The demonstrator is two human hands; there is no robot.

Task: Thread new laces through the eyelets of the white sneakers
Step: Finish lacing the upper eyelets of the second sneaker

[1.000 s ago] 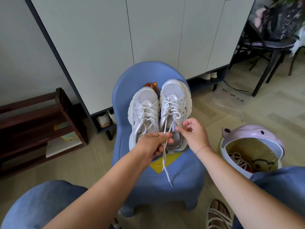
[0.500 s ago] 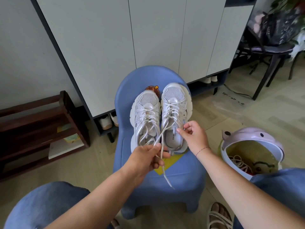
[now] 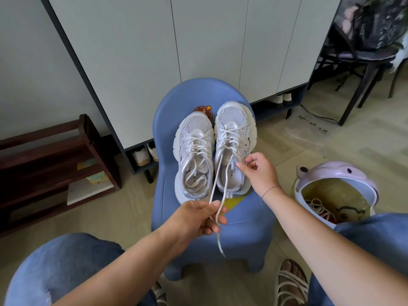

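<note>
While under sneakers (image 3: 194, 138), chair (image 3: 242, 217) before cabinet (image 3: 198, 40).

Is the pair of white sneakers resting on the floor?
No, the white sneakers lie side by side on the seat of the blue chair, not on the floor.

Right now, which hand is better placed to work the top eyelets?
Right. The right hand sits at the top eyelets of the right-side sneaker; the left hand, off the shoe, holds both lace strands.
</note>
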